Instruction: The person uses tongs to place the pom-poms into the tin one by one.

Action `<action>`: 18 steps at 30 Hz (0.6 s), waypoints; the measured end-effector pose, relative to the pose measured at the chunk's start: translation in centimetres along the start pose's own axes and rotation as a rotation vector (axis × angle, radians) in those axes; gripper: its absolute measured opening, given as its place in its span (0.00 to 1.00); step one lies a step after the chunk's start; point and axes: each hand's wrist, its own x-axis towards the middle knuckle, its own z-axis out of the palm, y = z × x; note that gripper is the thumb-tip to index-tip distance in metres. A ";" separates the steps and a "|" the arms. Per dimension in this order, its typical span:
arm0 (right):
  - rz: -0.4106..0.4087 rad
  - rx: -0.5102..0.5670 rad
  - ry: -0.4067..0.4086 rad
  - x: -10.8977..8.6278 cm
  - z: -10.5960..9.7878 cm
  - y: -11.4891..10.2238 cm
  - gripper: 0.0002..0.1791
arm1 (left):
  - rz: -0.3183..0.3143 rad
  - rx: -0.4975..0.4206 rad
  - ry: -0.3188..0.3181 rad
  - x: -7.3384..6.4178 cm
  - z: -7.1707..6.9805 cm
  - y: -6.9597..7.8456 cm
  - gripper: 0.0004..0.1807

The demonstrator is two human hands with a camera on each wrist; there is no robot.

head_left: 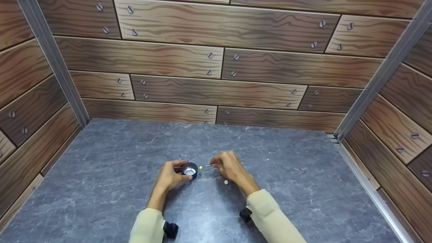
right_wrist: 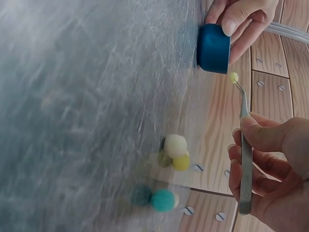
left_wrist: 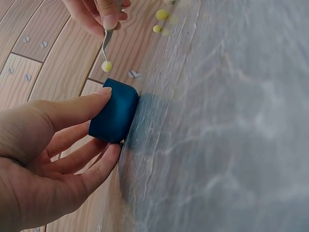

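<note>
My left hand [head_left: 170, 176] grips a small round blue cup [left_wrist: 117, 113], thumb on one side and fingers on the other. The cup stands on the tabletop with its mouth upward, and its inside looks silvery in the head view. My right hand [head_left: 231, 167] holds metal tweezers [right_wrist: 245, 169] between thumb and fingers. At the tweezers' bent tips is a tiny yellow ball [right_wrist: 234, 78]. In both wrist views that ball hangs just beyond the cup's rim, apart from it.
A white ball [right_wrist: 175, 146], a yellow ball [right_wrist: 181, 162] and a teal ball [right_wrist: 162, 200] lie on the grey marbled table [head_left: 111, 162] near my right wrist. Wood-patterned walls [head_left: 175, 64] enclose the back and sides, with metal posts at the corners.
</note>
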 end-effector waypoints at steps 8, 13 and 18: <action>-0.008 0.057 -0.006 0.8 0.9 -0.5 0.05 | -0.006 0.015 0.009 0.1 0.0 0.1 0.31; -0.010 0.072 -0.020 1.1 1.7 -1.0 0.04 | -0.005 0.023 0.006 0.1 0.1 0.1 0.31; -0.001 0.048 -0.026 1.4 2.4 -1.4 0.05 | -0.004 0.026 0.006 0.0 0.0 0.0 0.31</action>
